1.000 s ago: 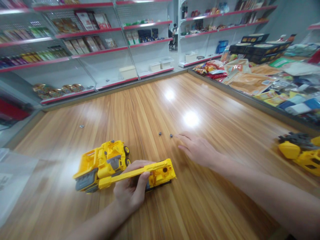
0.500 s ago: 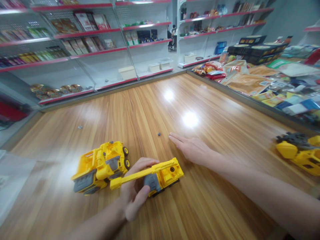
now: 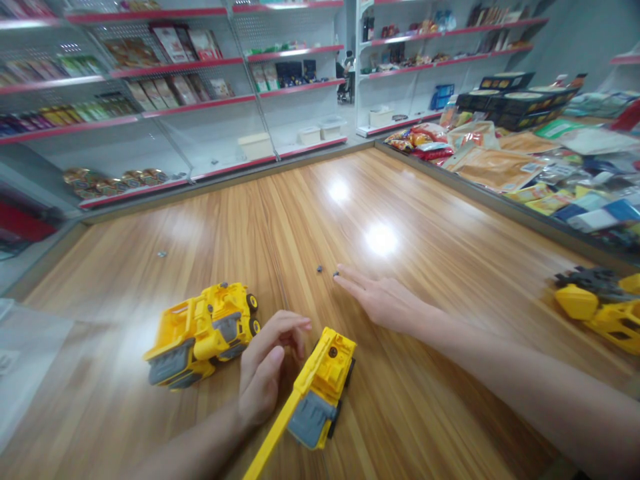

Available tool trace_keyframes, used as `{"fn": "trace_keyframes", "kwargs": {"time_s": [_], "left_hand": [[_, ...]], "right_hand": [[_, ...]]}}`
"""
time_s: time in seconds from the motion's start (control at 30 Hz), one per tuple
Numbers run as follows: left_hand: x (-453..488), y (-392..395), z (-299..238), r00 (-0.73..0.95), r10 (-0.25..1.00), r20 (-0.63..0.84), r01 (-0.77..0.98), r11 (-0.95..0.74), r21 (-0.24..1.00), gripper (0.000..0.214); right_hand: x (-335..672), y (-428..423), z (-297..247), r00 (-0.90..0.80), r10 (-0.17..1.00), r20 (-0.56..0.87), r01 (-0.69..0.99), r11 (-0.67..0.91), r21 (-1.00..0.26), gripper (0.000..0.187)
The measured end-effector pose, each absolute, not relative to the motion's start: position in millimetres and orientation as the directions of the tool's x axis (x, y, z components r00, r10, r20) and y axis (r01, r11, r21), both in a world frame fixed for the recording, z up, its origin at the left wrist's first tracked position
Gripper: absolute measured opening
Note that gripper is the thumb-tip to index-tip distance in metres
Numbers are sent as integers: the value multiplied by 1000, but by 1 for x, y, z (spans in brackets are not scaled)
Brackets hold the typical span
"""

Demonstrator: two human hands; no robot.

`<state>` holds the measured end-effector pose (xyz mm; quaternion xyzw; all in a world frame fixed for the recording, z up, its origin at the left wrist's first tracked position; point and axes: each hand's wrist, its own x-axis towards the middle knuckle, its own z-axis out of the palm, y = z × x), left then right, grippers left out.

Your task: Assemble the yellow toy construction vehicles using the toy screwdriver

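My left hand is open with its fingers loosely curved and holds nothing. Just to its right a yellow toy crane truck with a grey cab stands on the wooden table, its long boom pointing toward me. Farther forward, my right hand is open, index and middle fingers stretched out over the tabletop. At those fingertips lies a tiny dark piece, perhaps a screw. A similar small piece sits slightly left of it. Left of my left hand stands a yellow toy dump truck with grey panels.
Another yellow toy vehicle with dark parts is at the right edge. A small grey bit lies at the far left, near a clear plastic container. Packaged goods sit beyond the table's raised right edge; shelves line the back.
The crane truck has turned so its boom points toward me, and my left hand has let go of it. A second tiny piece now shows by my right fingertips, which have spread slightly.
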<state>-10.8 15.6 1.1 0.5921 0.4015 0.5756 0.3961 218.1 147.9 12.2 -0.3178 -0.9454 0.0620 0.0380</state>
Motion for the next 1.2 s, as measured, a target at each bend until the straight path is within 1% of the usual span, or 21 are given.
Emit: {"fn": "trace_keyframes", "kwargs": {"time_s": [0.1, 0.23, 0.33, 0.43, 0.53, 0.63, 0.73, 0.8, 1.0, 1.1, 1.2], "left_hand": [[-13, 20, -3, 131, 940, 314, 64, -324, 944, 49], [-19, 24, -3, 351, 900, 257, 105, -310, 945, 55], [-18, 25, 2, 420, 872, 254, 102, -323, 941, 53], [-15, 25, 5, 381, 880, 283, 32, -318, 947, 49], [-13, 25, 3, 327, 898, 295, -25, -304, 952, 41], [-13, 25, -2, 285, 909, 303, -41, -304, 952, 31], [-13, 25, -5, 284, 906, 312, -48, -312, 949, 24], [-13, 25, -5, 296, 903, 313, -55, -311, 949, 22], [-9, 26, -1, 308, 902, 303, -40, -306, 951, 29], [-9, 26, -2, 258, 919, 297, -30, -300, 954, 28], [-9, 26, -6, 193, 939, 285, -12, -288, 958, 24]], "right_hand": [[216, 150, 13, -821, 569, 33, 565, 820, -85, 82], [216, 153, 11, -835, 549, 34, 543, 833, -104, 76], [218, 153, 9, -837, 546, 35, 539, 833, -123, 67], [220, 153, 11, -825, 563, 41, 553, 821, -145, 58], [222, 154, 15, -785, 616, 65, 601, 783, -161, 47], [225, 158, 19, -731, 677, 80, 658, 732, -175, 34], [229, 162, 18, -702, 709, 74, 687, 701, -192, 23], [230, 164, 16, -692, 719, 70, 695, 689, -205, 21], [233, 167, 13, -669, 739, 77, 706, 664, -245, 20], [235, 165, 16, -674, 734, 87, 693, 669, -268, 17], [233, 156, 23, -707, 698, 114, 643, 701, -307, 19]]}}
